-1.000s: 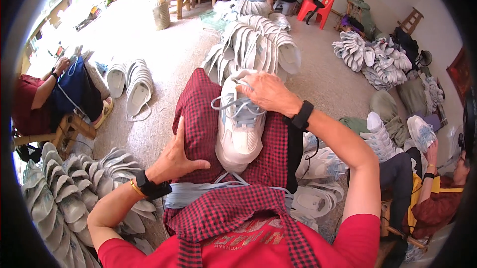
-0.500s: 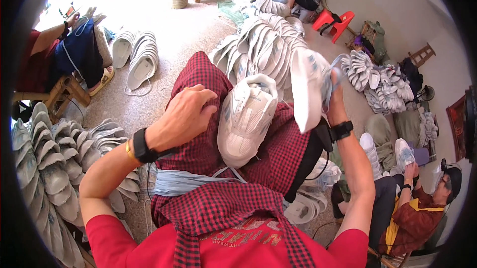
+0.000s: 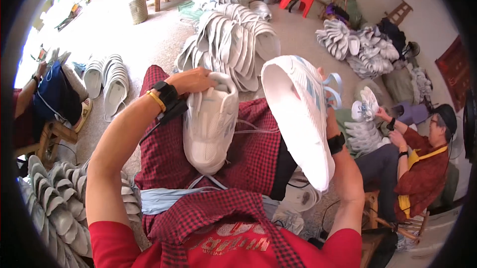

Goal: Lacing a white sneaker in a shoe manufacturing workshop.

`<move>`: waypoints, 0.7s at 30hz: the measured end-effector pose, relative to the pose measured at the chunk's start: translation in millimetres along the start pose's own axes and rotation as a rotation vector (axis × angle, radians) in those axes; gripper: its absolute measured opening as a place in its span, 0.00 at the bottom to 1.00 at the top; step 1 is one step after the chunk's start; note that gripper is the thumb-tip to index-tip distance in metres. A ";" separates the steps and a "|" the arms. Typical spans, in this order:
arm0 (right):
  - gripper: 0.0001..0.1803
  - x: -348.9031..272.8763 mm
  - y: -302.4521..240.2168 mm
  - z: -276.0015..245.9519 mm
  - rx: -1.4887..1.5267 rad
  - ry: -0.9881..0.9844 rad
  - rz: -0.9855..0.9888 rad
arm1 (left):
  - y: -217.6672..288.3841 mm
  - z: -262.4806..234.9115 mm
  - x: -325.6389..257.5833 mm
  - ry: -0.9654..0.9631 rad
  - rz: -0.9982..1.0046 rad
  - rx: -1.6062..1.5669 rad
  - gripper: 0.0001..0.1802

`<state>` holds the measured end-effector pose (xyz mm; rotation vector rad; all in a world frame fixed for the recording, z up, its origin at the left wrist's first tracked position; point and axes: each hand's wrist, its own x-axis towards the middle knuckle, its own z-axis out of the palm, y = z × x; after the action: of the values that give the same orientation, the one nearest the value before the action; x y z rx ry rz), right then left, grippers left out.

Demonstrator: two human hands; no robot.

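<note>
Since the earlier frame the right hand (image 3: 325, 96) has swung its white sneaker (image 3: 300, 119) higher and nearer, smooth flat sole facing up. Fingers are mostly hidden behind the shoe, clamped on its upper; pale blue laces (image 3: 334, 89) loop beside them. Left hand (image 3: 196, 80) curls closed over the heel of a second white sneaker (image 3: 211, 121), padded and rounded, lying toe-down on the checked red cloth (image 3: 159, 153) across the lap. Left of that cloth, curved white soles (image 3: 52, 203) stack in ribbed rows.
</note>
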<state>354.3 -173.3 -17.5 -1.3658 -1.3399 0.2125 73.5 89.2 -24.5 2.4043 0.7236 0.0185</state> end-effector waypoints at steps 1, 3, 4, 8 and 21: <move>0.24 -4.1 1.6 -1.6 0.000 0.013 0.032 | 2.1 1.7 -2.3 -0.045 0.003 -0.010 0.18; 0.24 -11.7 0.8 -2.7 0.003 0.036 0.067 | 8.8 -0.2 -7.4 0.107 0.060 -0.061 0.19; 0.24 -15.4 -0.9 -2.5 0.015 0.041 0.084 | 11.9 -5.5 -12.5 0.095 0.269 0.163 0.19; 0.24 -20.3 -2.1 -7.8 0.050 0.059 0.135 | 18.2 -34.6 -31.9 0.297 0.115 -0.217 0.22; 0.23 -2.6 -7.6 -26.2 0.048 0.127 0.147 | -22.3 -58.1 -150.6 1.444 0.002 -0.965 0.30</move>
<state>369.0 -192.3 -4.5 -1.4144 -1.1238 0.2513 -76.1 60.7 33.4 1.1374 0.9312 1.7575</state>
